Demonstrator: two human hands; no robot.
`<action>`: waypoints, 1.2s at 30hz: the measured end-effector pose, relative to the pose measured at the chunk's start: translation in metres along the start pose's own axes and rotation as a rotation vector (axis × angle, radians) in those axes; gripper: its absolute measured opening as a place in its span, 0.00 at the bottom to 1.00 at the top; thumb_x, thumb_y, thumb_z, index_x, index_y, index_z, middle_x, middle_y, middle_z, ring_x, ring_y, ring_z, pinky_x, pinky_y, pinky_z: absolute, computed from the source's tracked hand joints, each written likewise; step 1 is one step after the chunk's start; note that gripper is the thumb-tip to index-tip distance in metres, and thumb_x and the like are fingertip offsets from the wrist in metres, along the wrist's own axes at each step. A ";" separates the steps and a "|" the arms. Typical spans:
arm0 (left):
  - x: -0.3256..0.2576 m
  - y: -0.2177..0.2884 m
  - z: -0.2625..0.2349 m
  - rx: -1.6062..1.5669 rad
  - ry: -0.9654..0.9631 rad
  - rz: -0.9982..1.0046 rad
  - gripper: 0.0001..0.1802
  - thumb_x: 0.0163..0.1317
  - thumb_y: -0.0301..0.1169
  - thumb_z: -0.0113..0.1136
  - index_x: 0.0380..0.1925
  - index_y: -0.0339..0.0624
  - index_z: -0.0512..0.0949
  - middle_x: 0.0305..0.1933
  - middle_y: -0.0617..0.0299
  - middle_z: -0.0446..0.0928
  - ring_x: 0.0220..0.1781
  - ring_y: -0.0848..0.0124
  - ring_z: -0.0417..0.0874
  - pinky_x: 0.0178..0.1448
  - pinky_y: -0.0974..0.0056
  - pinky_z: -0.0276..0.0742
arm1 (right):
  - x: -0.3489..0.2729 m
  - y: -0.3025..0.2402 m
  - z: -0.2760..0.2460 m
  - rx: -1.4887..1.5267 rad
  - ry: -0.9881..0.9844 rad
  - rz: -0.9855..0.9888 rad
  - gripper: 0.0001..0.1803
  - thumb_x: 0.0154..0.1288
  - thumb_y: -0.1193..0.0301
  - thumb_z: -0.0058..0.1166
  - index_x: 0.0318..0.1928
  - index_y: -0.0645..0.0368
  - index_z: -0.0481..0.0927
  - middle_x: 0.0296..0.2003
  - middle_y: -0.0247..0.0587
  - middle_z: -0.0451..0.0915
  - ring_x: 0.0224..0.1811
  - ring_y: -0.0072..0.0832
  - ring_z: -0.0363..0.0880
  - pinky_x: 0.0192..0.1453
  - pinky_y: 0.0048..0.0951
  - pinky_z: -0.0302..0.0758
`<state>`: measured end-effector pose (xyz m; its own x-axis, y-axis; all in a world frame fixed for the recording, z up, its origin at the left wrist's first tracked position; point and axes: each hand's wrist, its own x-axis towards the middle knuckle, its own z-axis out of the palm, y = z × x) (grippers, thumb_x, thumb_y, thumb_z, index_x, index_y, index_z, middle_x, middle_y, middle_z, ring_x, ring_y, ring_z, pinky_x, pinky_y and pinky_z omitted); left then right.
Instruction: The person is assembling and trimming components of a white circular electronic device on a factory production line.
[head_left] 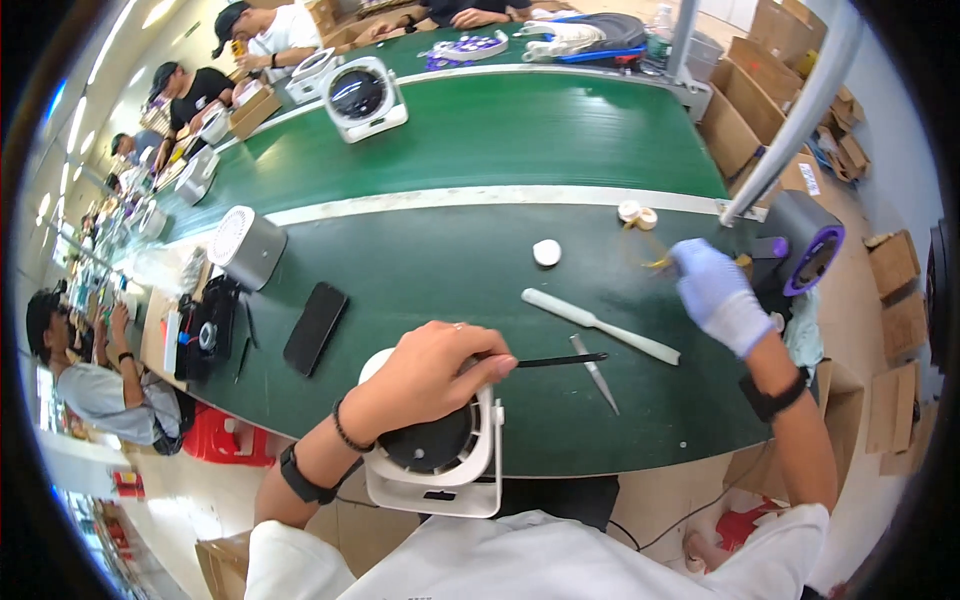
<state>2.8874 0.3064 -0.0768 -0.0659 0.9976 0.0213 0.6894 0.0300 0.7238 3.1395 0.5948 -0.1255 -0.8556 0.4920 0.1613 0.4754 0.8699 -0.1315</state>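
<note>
My left hand (435, 375) is bare and closed, gripping a thin black stick (562, 360) that points right between thumb and fingers. Beneath it a white round fan (480, 470) with a dark centre and a stand frame lies at the table's near edge, partly hidden by the hand. My right hand (718, 300), in a pale glove, is over the table's right side, fingers curled and slightly blurred. A yellowish piece (657, 263) shows at its fingertips; what it grips is unclear. Left of it lie a white plastic pry tool (600, 325) and slim metal tweezers (596, 375).
A black phone (316, 328) and a grey speaker-like box (247, 247) are at left. A white cap (546, 252) and small rolls (636, 213) lie farther back. A grey-purple device (810, 240) stands right, by a metal post (800, 110). Another fan (364, 98) rests on the green conveyor (520, 130).
</note>
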 end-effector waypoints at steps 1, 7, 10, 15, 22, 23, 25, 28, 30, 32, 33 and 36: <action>0.001 0.001 -0.002 -0.026 -0.044 0.004 0.11 0.67 0.34 0.60 0.31 0.38 0.82 0.26 0.55 0.81 0.28 0.56 0.82 0.35 0.60 0.76 | -0.011 -0.002 -0.015 0.110 0.134 0.015 0.11 0.61 0.80 0.46 0.44 0.65 0.76 0.42 0.56 0.80 0.43 0.52 0.80 0.50 0.43 0.77; 0.024 -0.018 -0.020 -0.153 -0.330 0.012 0.12 0.70 0.33 0.58 0.33 0.34 0.81 0.29 0.55 0.84 0.30 0.62 0.84 0.38 0.62 0.78 | -0.043 -0.105 -0.097 0.781 -0.128 0.413 0.12 0.69 0.75 0.46 0.51 0.65 0.72 0.31 0.45 0.73 0.32 0.26 0.73 0.39 0.31 0.73; 0.034 -0.026 -0.023 -0.263 -0.530 0.046 0.12 0.71 0.33 0.56 0.36 0.34 0.81 0.31 0.57 0.83 0.33 0.66 0.83 0.41 0.64 0.78 | -0.051 -0.151 -0.097 0.784 -0.313 0.280 0.23 0.65 0.73 0.56 0.58 0.63 0.67 0.34 0.47 0.75 0.33 0.28 0.76 0.39 0.32 0.77; 0.033 -0.033 -0.015 -0.377 -0.509 0.135 0.13 0.72 0.34 0.54 0.34 0.36 0.80 0.29 0.59 0.82 0.31 0.66 0.80 0.40 0.64 0.76 | -0.066 -0.177 -0.088 0.837 -0.271 0.264 0.19 0.67 0.78 0.52 0.58 0.64 0.72 0.33 0.48 0.78 0.34 0.42 0.81 0.44 0.37 0.78; 0.031 -0.042 -0.016 -0.369 -0.471 0.187 0.14 0.72 0.34 0.54 0.31 0.38 0.79 0.26 0.57 0.79 0.27 0.63 0.77 0.36 0.61 0.72 | -0.072 -0.151 -0.107 -0.059 -0.330 -0.217 0.14 0.56 0.73 0.64 0.45 0.57 0.83 0.32 0.38 0.82 0.35 0.37 0.81 0.48 0.41 0.75; 0.031 -0.042 -0.017 -0.379 -0.475 0.205 0.14 0.72 0.34 0.54 0.31 0.38 0.79 0.26 0.57 0.79 0.27 0.63 0.77 0.36 0.61 0.72 | -0.071 -0.146 -0.112 -0.073 -0.337 -0.204 0.14 0.56 0.73 0.64 0.45 0.57 0.83 0.32 0.38 0.82 0.35 0.37 0.81 0.48 0.41 0.75; 0.031 -0.041 -0.019 -0.325 -0.499 0.204 0.12 0.72 0.33 0.55 0.34 0.36 0.80 0.29 0.58 0.81 0.32 0.65 0.81 0.38 0.64 0.75 | -0.069 -0.137 -0.120 0.078 -0.155 -0.489 0.15 0.52 0.74 0.65 0.43 0.54 0.83 0.33 0.35 0.82 0.38 0.36 0.81 0.49 0.40 0.75; 0.028 -0.041 -0.019 -0.317 -0.476 0.219 0.13 0.73 0.34 0.54 0.33 0.36 0.80 0.28 0.58 0.81 0.30 0.64 0.80 0.38 0.63 0.75 | -0.083 -0.136 -0.128 0.172 -0.010 -0.125 0.15 0.57 0.79 0.58 0.46 0.54 0.81 0.37 0.37 0.81 0.41 0.38 0.79 0.50 0.40 0.73; 0.031 -0.039 -0.013 -0.324 -0.460 0.242 0.14 0.73 0.34 0.54 0.32 0.36 0.79 0.27 0.57 0.80 0.29 0.63 0.78 0.37 0.62 0.73 | -0.099 -0.140 -0.112 0.173 0.110 0.026 0.12 0.59 0.78 0.57 0.44 0.56 0.80 0.35 0.41 0.80 0.38 0.40 0.77 0.49 0.40 0.71; 0.033 -0.039 -0.011 -0.330 -0.442 0.248 0.15 0.72 0.35 0.54 0.30 0.37 0.79 0.25 0.57 0.79 0.27 0.62 0.77 0.35 0.61 0.72 | -0.094 -0.154 -0.108 -0.011 0.045 -0.096 0.07 0.60 0.71 0.59 0.38 0.56 0.79 0.29 0.42 0.77 0.31 0.40 0.74 0.42 0.41 0.69; 0.031 -0.040 -0.012 -0.348 -0.442 0.237 0.15 0.72 0.36 0.54 0.30 0.37 0.79 0.25 0.57 0.79 0.27 0.63 0.77 0.35 0.61 0.72 | -0.085 -0.166 -0.108 -0.073 -0.033 -0.173 0.08 0.61 0.65 0.59 0.31 0.54 0.77 0.25 0.40 0.76 0.27 0.37 0.73 0.38 0.39 0.66; 0.030 -0.042 -0.016 -0.347 -0.476 0.203 0.16 0.73 0.36 0.53 0.32 0.36 0.79 0.27 0.59 0.80 0.29 0.68 0.76 0.37 0.64 0.72 | -0.055 -0.195 -0.108 -0.161 -0.107 -0.263 0.14 0.61 0.60 0.59 0.23 0.52 0.76 0.20 0.37 0.75 0.24 0.34 0.73 0.36 0.37 0.65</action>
<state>2.8454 0.3341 -0.0954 0.4257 0.9022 -0.0696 0.3741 -0.1055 0.9214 3.1158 0.4018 -0.0027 -0.9660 0.2505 0.0639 0.2542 0.9653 0.0590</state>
